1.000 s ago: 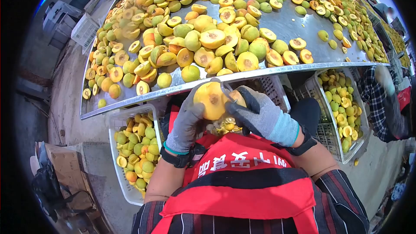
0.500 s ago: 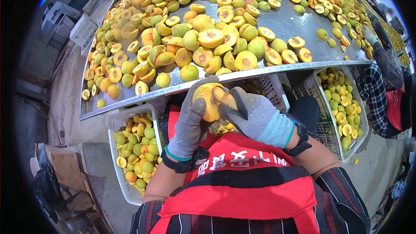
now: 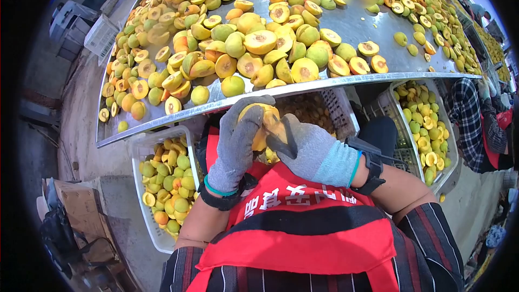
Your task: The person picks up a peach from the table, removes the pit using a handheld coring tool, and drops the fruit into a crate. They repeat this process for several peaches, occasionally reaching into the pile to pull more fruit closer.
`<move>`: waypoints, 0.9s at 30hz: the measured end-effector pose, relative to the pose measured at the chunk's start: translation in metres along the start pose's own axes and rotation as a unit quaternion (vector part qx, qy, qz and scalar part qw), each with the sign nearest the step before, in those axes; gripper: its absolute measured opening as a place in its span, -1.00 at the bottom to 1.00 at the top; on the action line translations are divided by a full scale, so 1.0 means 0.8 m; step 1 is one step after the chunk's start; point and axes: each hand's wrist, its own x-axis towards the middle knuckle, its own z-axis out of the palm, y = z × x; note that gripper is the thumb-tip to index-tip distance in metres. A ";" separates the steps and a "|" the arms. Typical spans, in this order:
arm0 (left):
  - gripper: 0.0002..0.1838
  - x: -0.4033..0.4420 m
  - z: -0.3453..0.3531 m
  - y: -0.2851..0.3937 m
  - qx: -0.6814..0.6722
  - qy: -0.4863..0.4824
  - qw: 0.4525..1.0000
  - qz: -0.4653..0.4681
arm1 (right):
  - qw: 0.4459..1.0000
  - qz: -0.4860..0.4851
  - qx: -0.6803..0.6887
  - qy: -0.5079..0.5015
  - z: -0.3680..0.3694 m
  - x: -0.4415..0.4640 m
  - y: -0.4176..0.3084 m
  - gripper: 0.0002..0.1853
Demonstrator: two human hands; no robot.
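Observation:
My left hand (image 3: pixel 233 143), in a grey glove with darker fingers, is closed around a yellow peach (image 3: pixel 260 139) in front of the table's near edge. From the other side, my right hand (image 3: pixel 313 148), gloved alike, grips the same peach with thumb and fingers pressed against it. The fruit looks split, with its right part turned against the left; the fingers hide much of it. Just beyond my hands, many cut peach halves (image 3: pixel 260 42) lie on the metal table (image 3: pixel 357 32), some showing brown pits or hollows.
A white crate (image 3: pixel 154 238) of peach halves stands on the floor at left, another crate (image 3: pixel 451 154) at right. Under the table edge, a crate (image 3: pixel 340 109) holds brown pieces. A co-worker's checked sleeve (image 3: pixel 467 113) shows at far right. Cardboard boxes (image 3: pixel 81 211) stand at lower left.
My hands stay together at the peach; the right fingers have shifted on it and its right part has turned. The co-worker's arm at right has drawn back from the table. A blurred yellow patch appears at the top.

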 end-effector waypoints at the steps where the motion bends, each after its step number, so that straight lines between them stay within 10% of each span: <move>1: -0.67 0.001 -0.002 0.000 0.028 -0.002 0.999 0.016 | 1.000 0.000 -0.001 0.000 -0.001 0.000 -0.002 -0.72; 3: -0.68 0.001 -0.003 -0.002 0.056 -0.003 0.998 0.029 | 0.972 -0.044 0.224 0.056 -0.001 0.001 -0.009 -0.79; 6: -0.71 0.002 -0.007 -0.002 0.028 0.001 0.999 0.016 | 0.956 -0.023 0.277 0.089 0.011 -0.002 -0.008 -0.79; 8: -0.64 0.004 -0.012 0.001 0.270 -0.056 0.953 0.121 | 0.990 -0.004 0.139 0.028 0.018 0.004 0.008 -0.77; 10: -0.71 0.002 -0.010 -0.008 0.257 -0.031 0.958 0.127 | 0.999 0.014 -0.006 -0.032 0.021 0.005 0.012 -0.74; 12: -0.75 0.000 -0.003 -0.018 0.175 0.060 0.979 0.085 | 0.956 0.029 0.279 0.088 0.025 0.007 0.001 -0.71; 15: -0.65 -0.004 -0.001 -0.024 0.186 0.110 0.974 0.071 | 0.937 0.038 0.344 0.052 0.025 0.011 0.001 -0.70; 20: -0.55 0.016 -0.036 -0.044 0.190 -0.057 0.980 0.007 | 0.976 0.037 0.206 0.052 0.024 0.005 0.018 -0.77; 27: -0.52 0.020 -0.005 -0.034 0.176 -0.015 0.980 0.097 | 0.878 0.064 0.474 0.034 0.059 0.039 0.023 -0.74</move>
